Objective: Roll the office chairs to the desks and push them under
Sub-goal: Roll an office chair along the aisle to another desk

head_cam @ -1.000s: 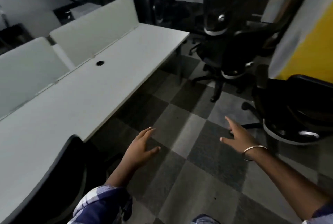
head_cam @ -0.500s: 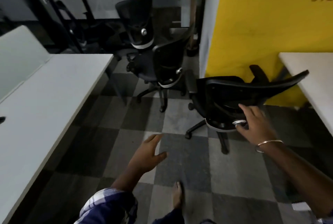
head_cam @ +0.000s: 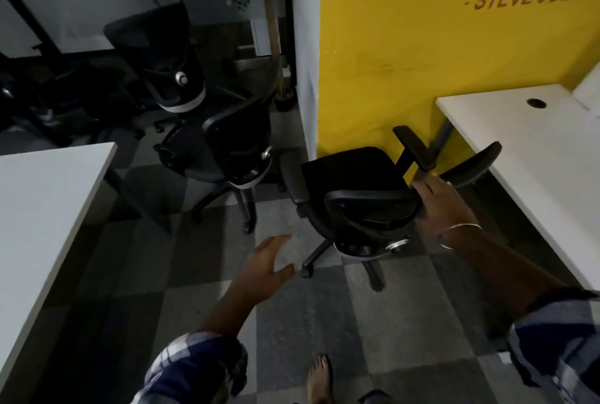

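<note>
Right hand is on the top edge of the nearest office chair, fingers laid over the black backrest rim, though the dim light makes it hard to say whether they curl round it or just rest there. That chair stands in the aisle, its seat toward the yellow wall, one armrest near the corner of the right desk but not under it. Left hand hangs free over the checkered carpet, fingers spread and relaxed, holding nothing. Open floor runs between the left desk and the right one, with bare tiles in front of the person's foot. A second chair sits just beyond the left desk's far corner, and a third chair stands behind it, crowding the passage beside the white wall edge. A potted plant fills the gap further back.
</note>
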Demonstrator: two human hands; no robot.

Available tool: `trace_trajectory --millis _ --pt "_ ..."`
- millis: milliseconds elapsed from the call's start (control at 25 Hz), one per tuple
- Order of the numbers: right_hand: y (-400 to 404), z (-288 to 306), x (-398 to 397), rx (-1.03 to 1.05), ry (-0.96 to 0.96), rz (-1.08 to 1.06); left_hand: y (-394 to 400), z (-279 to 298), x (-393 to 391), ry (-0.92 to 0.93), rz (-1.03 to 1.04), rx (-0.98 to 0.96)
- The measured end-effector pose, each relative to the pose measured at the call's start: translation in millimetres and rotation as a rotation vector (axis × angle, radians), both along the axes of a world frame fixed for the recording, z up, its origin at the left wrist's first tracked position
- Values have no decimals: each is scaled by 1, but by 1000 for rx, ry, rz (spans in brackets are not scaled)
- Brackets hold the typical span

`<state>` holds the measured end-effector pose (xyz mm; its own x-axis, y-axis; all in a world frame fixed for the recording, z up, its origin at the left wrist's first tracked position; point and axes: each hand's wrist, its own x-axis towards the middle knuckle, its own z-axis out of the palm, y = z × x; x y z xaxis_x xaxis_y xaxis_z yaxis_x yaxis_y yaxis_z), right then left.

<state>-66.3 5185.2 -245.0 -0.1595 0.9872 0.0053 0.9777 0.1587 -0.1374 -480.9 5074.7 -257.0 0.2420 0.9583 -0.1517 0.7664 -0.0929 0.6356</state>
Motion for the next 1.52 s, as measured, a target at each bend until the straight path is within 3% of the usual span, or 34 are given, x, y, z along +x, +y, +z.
trace_trajectory --millis 280,400,520,640,760,880,960,1040,1280,1520 --pt "28 8 67 -15 -100 -201 73 18 63 -13 -89 49" --pt "29 5 63 9 -135 -189 92 24 103 -32 -50 160" --pt "25 1 46 49 -140 -148 113 25 147 109 -30 228" --pt "24 0 43 60 -131 -69 130 25 192 385 -149 139" --pt "20 -2 44 57 -70 1 140 23 218 545 -111 112" --pt "19 -7 51 89 6 148 132 16 221 571 -34 131" --pt "31 1 71 -9 66 238 124 13 219 548 5 179" --pt "53 16 105 -149 -13 269 118 13 223 508 26 202" --pt "53 11 139 -137 -129 219 88 10 255 545 55 184" --pt "13 2 130 -73 -54 216 56 16 244 540 82 201"
